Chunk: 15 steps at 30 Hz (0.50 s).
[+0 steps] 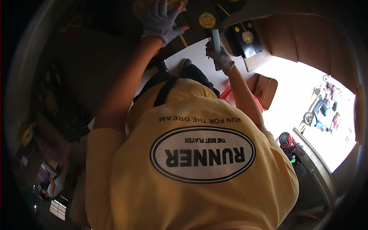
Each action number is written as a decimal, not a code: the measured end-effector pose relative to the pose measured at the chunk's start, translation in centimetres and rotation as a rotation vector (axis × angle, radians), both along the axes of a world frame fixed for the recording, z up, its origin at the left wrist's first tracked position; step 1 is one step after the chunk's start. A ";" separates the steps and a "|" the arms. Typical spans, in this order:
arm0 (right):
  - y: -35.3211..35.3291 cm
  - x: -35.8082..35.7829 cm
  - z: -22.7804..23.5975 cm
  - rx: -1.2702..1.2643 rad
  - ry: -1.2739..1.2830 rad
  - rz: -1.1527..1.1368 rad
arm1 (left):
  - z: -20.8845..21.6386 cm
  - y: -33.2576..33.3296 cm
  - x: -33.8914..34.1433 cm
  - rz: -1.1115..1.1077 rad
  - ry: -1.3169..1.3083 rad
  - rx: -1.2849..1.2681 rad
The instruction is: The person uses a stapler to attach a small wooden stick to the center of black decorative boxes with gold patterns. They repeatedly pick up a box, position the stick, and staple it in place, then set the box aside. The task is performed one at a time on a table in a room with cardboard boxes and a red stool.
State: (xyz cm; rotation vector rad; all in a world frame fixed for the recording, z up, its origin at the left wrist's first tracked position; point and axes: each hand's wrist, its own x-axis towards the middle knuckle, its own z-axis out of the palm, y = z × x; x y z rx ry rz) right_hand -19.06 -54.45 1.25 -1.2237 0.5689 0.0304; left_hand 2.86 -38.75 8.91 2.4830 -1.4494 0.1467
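My left hand (161, 23), in a grey glove with bare fingertips, is spread out over a dark panel (194, 32) with round gold ornaments. Its fingers are apart, and it seems to rest on the panel. A lacy gold disc (207, 20) decorates the panel to the right of that hand. Near the panel's closer edge, my right hand (223, 61), gloved the same way, is closed around a flat pale-blue strip (216, 40). The strip points away from me, and its far end reaches the panel's edge. What kind of thing it is cannot be made out.
Right of my right hand stands a black piece with gold motifs (247, 37). A red plastic stool (229, 95) and a cardboard box (267, 92) are by my right side. Scooters (322, 111) stand outside a bright doorway. Another person (55, 186) is far to the left.
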 end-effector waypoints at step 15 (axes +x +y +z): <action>-0.5 2.5 2.1 -0.114 0.055 0.213 | 1.2 3.6 -4.0 -0.183 0.057 0.134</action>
